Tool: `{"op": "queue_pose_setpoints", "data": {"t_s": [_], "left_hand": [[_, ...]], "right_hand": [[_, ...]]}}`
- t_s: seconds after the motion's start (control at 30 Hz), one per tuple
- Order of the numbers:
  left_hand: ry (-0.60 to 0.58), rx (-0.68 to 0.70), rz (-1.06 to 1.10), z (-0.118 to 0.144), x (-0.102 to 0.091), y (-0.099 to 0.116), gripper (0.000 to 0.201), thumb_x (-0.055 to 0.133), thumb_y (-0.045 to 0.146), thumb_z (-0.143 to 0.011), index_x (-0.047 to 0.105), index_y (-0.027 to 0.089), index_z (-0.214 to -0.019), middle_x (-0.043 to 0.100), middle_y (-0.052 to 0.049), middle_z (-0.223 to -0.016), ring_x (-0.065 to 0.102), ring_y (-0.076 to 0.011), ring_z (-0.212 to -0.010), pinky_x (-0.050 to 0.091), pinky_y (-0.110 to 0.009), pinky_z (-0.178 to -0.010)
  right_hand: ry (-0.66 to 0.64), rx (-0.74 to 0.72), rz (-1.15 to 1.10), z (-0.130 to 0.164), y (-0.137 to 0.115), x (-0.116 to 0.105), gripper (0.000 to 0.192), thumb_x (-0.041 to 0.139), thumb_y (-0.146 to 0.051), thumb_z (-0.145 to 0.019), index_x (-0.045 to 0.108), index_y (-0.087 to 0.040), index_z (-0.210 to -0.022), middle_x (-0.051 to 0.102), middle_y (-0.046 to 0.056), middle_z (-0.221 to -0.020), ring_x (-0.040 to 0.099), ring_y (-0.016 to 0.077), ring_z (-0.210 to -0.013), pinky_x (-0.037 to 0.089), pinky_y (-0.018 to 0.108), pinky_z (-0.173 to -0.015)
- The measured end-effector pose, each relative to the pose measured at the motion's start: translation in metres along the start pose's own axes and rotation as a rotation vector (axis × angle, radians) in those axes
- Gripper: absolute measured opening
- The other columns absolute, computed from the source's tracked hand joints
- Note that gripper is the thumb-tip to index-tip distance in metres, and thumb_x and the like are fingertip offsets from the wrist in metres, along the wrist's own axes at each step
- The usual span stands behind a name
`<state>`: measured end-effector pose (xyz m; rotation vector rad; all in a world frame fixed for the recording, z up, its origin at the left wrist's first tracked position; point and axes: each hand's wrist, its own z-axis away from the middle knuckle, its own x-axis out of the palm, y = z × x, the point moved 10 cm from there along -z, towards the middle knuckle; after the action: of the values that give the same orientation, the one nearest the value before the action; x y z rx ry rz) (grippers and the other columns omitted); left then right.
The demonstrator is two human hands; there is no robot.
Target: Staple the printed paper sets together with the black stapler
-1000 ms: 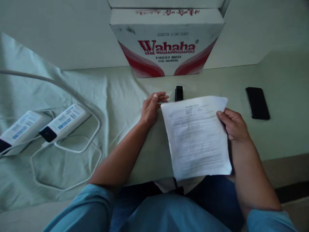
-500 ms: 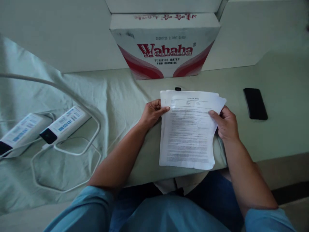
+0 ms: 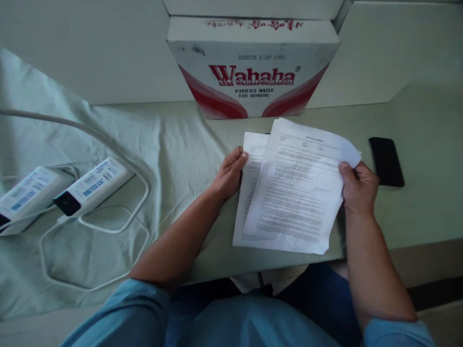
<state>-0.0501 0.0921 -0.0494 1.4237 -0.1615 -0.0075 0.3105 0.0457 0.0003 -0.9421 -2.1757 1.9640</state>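
Evidently sorting: left hand pinches lower sheet at its edge, right hand grips top sheet, fanned apart above table; phone beside right hand.

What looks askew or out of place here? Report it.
The top sheet in the right hand sits skewed over the sheet held by the left hand. The cloth is rumpled, and the box is scuffed.
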Motion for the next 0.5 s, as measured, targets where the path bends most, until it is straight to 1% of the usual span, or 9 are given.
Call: {"op": "queue_pose_setpoints", "data": {"t_s": [0.13, 0.27, 0.4, 0.5], "left_hand": [[0.006, -0.007, 0.082, -0.001, 0.001, 0.000, 0.041, 0.068, 0.061, -0.091, 0.050, 0.025, -0.086, 0.046, 0.003, -0.073, 0.040, -0.0142, -0.062, 0.038, -0.030, -0.061], [0.022, 0.017, 0.136, -0.002, -0.001, -0.002, 0.044, 0.073, 0.063, -0.089, 0.054, 0.024, -0.082, 0.044, 0.003, -0.070, 0.037, -0.0129, -0.060, 0.036, -0.028, -0.057], [0.024, 0.106, 0.214, -0.004, -0.004, -0.001, 0.051, 0.077, 0.066, -0.090, 0.055, 0.022, -0.076, 0.041, 0.004, -0.067, 0.035, -0.0114, -0.059, 0.035, -0.025, -0.055], [0.045, 0.122, 0.177, -0.004, -0.008, -0.005, 0.055, 0.076, 0.068, -0.093, 0.054, 0.021, -0.072, 0.041, 0.004, -0.067, 0.035, -0.0114, -0.058, 0.034, -0.025, -0.054]], "right_hand": [[-0.071, -0.009, 0.021, 0.007, -0.004, 0.016, 0.038, 0.079, -0.060, -0.087, 0.078, -0.022, -0.088, 0.063, 0.002, -0.072, 0.053, 0.0183, -0.066, 0.043, 0.033, -0.060], [-0.125, -0.034, 0.019, 0.016, -0.010, 0.032, 0.040, 0.077, -0.061, -0.089, 0.079, -0.021, -0.088, 0.060, 0.000, -0.069, 0.050, 0.0151, -0.063, 0.040, 0.029, -0.056], [-0.129, -0.071, -0.017, 0.020, -0.015, 0.039, 0.043, 0.079, -0.062, -0.088, 0.079, -0.019, -0.086, 0.060, -0.002, -0.066, 0.048, 0.0129, -0.060, 0.039, 0.027, -0.053], [-0.144, -0.077, -0.013, 0.020, -0.016, 0.042, 0.043, 0.080, -0.062, -0.088, 0.079, -0.019, -0.085, 0.060, -0.002, -0.066, 0.049, 0.0124, -0.059, 0.039, 0.026, -0.052]]}}
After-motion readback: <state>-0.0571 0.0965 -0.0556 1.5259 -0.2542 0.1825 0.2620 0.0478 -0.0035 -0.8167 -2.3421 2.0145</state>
